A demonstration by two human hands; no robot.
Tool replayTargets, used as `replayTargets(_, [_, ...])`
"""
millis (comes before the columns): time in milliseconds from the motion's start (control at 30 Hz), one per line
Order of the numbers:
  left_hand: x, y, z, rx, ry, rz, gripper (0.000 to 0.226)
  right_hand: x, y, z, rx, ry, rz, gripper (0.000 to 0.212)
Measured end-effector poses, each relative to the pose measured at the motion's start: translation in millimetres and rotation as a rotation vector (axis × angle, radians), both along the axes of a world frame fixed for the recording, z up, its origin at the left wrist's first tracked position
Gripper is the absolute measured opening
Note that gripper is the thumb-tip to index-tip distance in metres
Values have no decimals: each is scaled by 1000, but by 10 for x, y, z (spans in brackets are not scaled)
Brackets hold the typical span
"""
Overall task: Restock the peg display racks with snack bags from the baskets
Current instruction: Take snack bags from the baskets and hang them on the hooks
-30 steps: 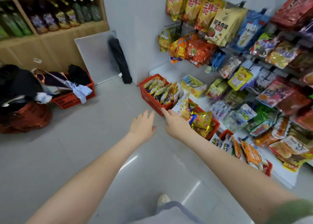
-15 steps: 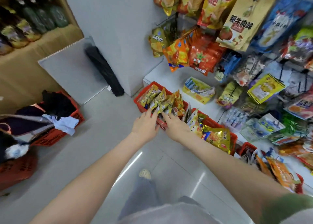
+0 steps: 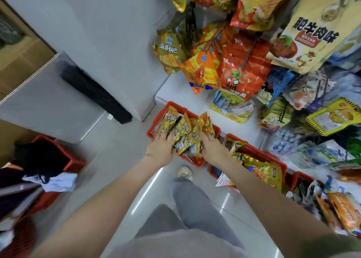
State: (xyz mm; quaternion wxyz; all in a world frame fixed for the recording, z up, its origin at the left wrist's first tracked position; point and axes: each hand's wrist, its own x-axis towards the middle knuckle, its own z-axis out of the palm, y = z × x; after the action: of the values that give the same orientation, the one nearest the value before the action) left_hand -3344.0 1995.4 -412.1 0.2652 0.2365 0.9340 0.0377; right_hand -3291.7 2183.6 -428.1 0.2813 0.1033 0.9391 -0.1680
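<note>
A red basket stands on the floor by the white rack base, full of small yellow snack bags. My left hand lies on the bags at the basket's near left, fingers stretched out among them. At the near right of the same bunch is my right hand, its fingertips hidden under the bags. The peg rack rises above, hung with orange bags, red tomato bags and large yellow bags.
A second red basket and a third with mixed snacks sit to the right. An open box of packets rests on the base. On the left stand a red basket of clothes, a black folded thing and a white board.
I have stepped closer and leaned over the basket. Both hands moved forward from above the floor onto the yellow bags.
</note>
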Motion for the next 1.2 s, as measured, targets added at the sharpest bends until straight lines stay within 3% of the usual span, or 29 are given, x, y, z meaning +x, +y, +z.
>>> replayTargets(400, [-1025, 691, -248, 26, -91, -303, 61, -686, 215, -173, 13, -86, -206, 65])
replayTargets(567, [-1045, 1013, -279, 51, -133, -479, 62, -572, 229, -209, -28, -38, -456, 51])
replayTargets(733, [-829, 1288, -409, 48, -167, -589, 62, -251, 375, -371, -29, -19, -575, 52])
replayTargets(933, [-433, 1520, -915, -2, -230, -545, 61, 402, 663, -873, -66, -129, -638, 59])
replayTargets(1133, [148, 1690, -1876, -39, -368, -405, 60, 1160, 996, -1775, -126, -269, -650, 65])
replayTargets(1200, [389, 1725, -2302, -11, -392, -368, 53, 1263, 1127, -2139, -130, -220, -655, 69])
